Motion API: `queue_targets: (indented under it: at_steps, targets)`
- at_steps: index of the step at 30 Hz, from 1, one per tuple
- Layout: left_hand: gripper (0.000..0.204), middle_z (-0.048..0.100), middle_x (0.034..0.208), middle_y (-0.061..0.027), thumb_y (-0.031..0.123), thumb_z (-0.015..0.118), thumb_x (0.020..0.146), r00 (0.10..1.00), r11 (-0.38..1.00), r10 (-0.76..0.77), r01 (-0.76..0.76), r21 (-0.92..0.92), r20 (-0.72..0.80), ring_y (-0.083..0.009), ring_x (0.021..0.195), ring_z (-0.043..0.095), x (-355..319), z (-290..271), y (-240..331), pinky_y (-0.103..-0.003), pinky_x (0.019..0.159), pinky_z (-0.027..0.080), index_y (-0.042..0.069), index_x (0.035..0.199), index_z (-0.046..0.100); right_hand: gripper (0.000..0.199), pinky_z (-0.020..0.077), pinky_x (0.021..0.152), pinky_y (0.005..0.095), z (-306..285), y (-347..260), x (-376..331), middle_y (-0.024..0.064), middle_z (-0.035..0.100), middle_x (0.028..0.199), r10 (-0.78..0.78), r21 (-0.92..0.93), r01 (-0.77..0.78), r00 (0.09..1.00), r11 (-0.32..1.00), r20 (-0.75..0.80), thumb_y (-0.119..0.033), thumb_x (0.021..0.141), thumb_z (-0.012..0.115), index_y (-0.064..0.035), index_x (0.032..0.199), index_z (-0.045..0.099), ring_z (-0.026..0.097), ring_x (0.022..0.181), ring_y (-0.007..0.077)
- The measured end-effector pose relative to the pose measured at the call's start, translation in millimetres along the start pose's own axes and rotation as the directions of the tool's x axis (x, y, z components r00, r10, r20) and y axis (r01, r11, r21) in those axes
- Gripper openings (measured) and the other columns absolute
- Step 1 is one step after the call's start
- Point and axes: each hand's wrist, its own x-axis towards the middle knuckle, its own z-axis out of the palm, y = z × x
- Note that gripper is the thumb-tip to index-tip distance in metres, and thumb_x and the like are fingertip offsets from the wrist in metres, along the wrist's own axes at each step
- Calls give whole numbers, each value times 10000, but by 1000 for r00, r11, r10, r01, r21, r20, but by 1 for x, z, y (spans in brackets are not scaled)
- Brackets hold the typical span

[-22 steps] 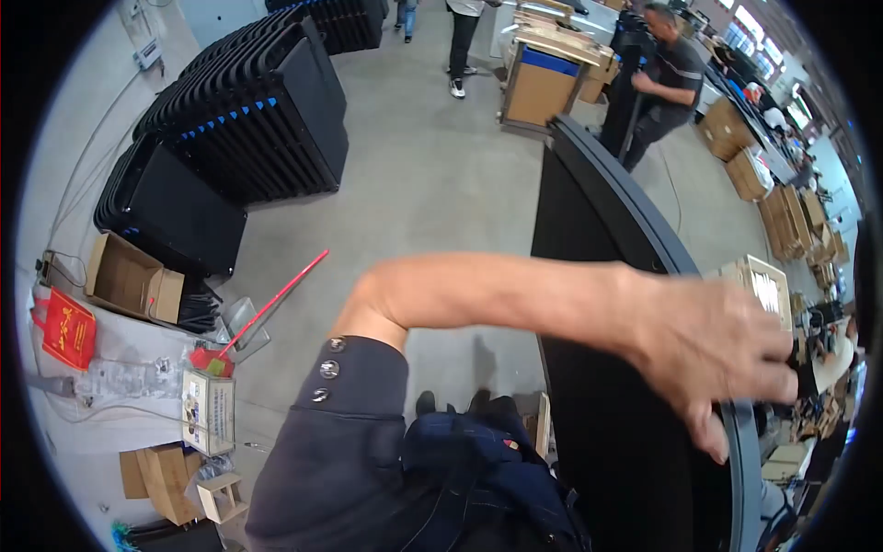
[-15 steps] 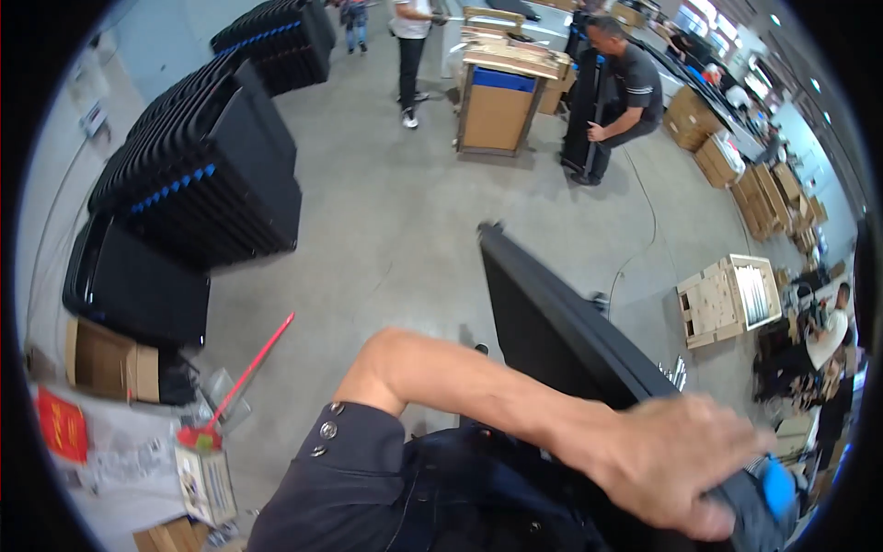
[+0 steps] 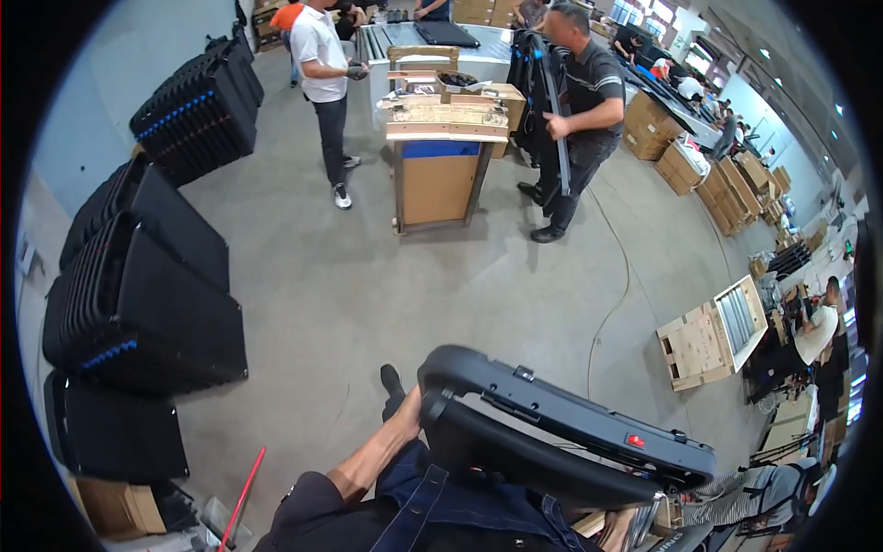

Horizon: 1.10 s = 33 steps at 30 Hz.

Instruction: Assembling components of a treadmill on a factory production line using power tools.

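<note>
A long black treadmill-like unit [image 3: 543,459], with a rounded plastic frame, a padded lower section and a small red switch [image 3: 636,441], is held across the front of my body. My left hand [image 3: 411,416] grips its left end, the fingers partly hidden behind the frame. Beneath the right end, my right hand [image 3: 623,526] is against the underside, and its fingers are mostly hidden. The unit slants down toward the right, off the floor.
Stacks of similar black units [image 3: 170,285] line the left wall. A wooden-topped cart [image 3: 441,175] stands ahead, with a person [image 3: 322,64] beside it. Another person [image 3: 589,101] holds a black unit upright. A wooden crate [image 3: 704,340] and a cable [image 3: 598,331] lie to the right.
The unit has swung from pointing away at my right to lying crosswise before me. My left hand moved from its near end to its left end. The person on the right straightened up.
</note>
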Motion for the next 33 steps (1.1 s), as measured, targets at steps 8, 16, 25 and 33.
queue_targets:
  at_steps: [8, 16, 25, 33]
  targets:
    - [399, 674, 882, -48, 373, 433, 1051, 961, 976, 202, -214, 45, 191, -148, 791, 654, 206, -62, 158, -307, 712, 554, 54, 1026, 673, 737, 456, 897, 481, -57, 31, 200, 217, 648, 923, 95, 54, -95, 995, 994, 5, -673, 947, 404, -8, 1177, 623, 578, 899, 374]
    - [403, 538, 666, -14, 406, 477, 1015, 957, 944, 288, -291, 158, 44, -102, 589, 498, 279, -50, 346, -249, 568, 391, 58, 899, 643, 752, 457, 883, 479, -146, 82, 275, 217, 649, 895, 170, 198, -155, 984, 968, -58, -687, 945, 391, -7, 1164, 627, 579, 875, 372]
    - [337, 551, 658, -35, 407, 551, 987, 868, 908, 414, -416, 53, -273, -125, 565, 500, 471, -22, 399, -278, 517, 383, 102, 857, 606, 662, 467, 643, 349, -378, 187, 491, 158, 613, 721, 202, 94, -195, 976, 976, -77, -547, 1047, 357, 52, 945, 619, 583, 678, 250]
    - [292, 643, 805, -72, 408, 608, 971, 681, 741, 638, -669, 49, -360, -199, 750, 656, 549, -20, 455, -344, 690, 564, 122, 954, 664, 766, 471, 628, 344, -388, 218, 654, 56, 607, 795, 383, 299, -241, 635, 923, -671, -723, 1004, 317, -33, 1041, 647, 580, 715, 176]
